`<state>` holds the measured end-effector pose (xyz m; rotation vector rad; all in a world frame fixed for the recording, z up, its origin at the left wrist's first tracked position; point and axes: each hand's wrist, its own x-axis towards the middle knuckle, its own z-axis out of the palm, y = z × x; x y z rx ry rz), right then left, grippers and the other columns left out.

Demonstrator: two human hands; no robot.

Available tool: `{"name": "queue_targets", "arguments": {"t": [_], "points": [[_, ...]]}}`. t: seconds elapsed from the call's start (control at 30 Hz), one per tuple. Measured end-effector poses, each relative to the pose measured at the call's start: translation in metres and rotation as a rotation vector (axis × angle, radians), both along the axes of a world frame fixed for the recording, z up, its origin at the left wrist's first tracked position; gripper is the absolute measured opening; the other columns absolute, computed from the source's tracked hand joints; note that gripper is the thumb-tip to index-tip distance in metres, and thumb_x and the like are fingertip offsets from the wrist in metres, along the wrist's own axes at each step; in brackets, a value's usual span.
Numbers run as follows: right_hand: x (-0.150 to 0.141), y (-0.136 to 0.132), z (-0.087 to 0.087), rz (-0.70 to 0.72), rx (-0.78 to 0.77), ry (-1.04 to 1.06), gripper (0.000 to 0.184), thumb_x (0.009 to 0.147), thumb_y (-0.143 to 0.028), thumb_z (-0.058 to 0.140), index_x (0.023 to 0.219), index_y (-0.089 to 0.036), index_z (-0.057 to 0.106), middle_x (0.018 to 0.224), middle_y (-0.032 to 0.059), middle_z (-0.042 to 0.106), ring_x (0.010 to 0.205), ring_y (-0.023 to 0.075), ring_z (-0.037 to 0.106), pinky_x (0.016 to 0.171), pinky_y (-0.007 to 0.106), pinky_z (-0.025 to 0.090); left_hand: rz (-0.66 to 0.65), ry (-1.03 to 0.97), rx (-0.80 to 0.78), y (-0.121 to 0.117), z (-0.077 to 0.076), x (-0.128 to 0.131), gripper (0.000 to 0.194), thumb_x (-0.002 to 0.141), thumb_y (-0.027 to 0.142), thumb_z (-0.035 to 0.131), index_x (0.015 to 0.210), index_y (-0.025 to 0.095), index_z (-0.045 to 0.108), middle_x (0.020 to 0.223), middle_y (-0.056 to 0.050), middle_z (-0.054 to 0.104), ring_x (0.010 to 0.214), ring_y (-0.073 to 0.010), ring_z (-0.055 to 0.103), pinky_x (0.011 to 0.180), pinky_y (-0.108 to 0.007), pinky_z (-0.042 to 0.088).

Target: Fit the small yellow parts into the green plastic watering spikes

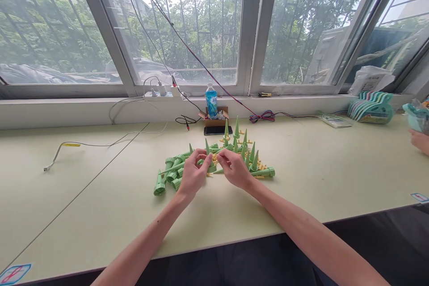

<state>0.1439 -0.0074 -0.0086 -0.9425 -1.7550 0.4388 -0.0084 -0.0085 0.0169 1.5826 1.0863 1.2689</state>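
My left hand point(194, 172) is closed around a green plastic watering spike point(207, 146), its pointed tip up and its wider collar partly behind my fingers. Close by on the right, my right hand point(236, 169) is pinched, thumb against fingers; whatever is in the pinch is too small to make out. Loose green spikes with ribbed collars point(159, 188) lie to the left of my hands. Several more spikes point(255, 161) stand point-up behind and right of my right hand, some with yellow crosspieces. Small yellow plastic pieces point(263, 165) are heaped among them, partly hidden.
Behind the pile are a black phone point(217, 131), a small cardboard box point(225, 120) and a blue-labelled bottle point(211, 102). Coiled wires point(262, 116) and a white cable point(100, 145) cross the table. Teal plastic items point(371, 108) stand at right, near another person's hand point(419, 141).
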Motion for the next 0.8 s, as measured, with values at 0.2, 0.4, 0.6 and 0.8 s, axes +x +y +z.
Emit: {"name": "queue_targets", "arguments": {"t": [0.2,0.4,0.6,0.8], "points": [[0.0002,-0.0002,-0.0012,-0.011,0.001,-0.005,0.026,0.098,-0.033,0.042,0.078,-0.019,0.050,0.069,-0.0002,0.049,0.060,0.0125,0.041,0.055,0.024,0.036,0.009,0.025,0.031,0.0000,-0.0021,0.0001,0.032,0.082,0.050,0.063,0.089,0.020,0.053,0.076,0.003,0.052,0.041,-0.0014,0.029,0.034,-0.015,0.022],[-0.0002,0.0000,-0.0026,-0.007,-0.009,0.006,0.025,0.098,-0.033,0.042,0.078,-0.019,0.050,0.069,0.0000,0.050,0.060,0.0123,0.041,0.054,0.024,0.035,0.024,0.066,0.051,-0.0019,-0.0015,0.0000,0.030,0.083,0.049,0.062,0.090,0.021,0.053,0.079,0.002,0.051,0.040,-0.0017,0.031,0.033,-0.016,0.022],[-0.0017,-0.0005,-0.0004,-0.011,-0.054,0.051,0.027,0.096,-0.036,0.044,0.076,-0.019,0.049,0.065,-0.0015,0.047,0.056,0.0117,0.039,0.052,0.025,0.033,0.041,0.102,0.106,-0.0024,-0.0039,-0.0004,0.028,0.085,0.048,0.060,0.089,0.022,0.052,0.081,0.002,0.049,0.040,-0.0015,0.029,0.034,-0.017,0.021],[-0.0031,-0.0003,0.0017,-0.008,-0.124,0.126,0.028,0.093,-0.037,0.047,0.072,-0.019,0.049,0.060,-0.0031,0.045,0.052,0.0113,0.038,0.050,0.025,0.031,0.046,0.201,0.218,-0.0044,-0.0064,-0.0004,0.021,0.089,0.043,0.056,0.092,0.023,0.053,0.084,0.002,0.051,0.040,-0.0015,0.032,0.038,-0.018,0.023]]}}
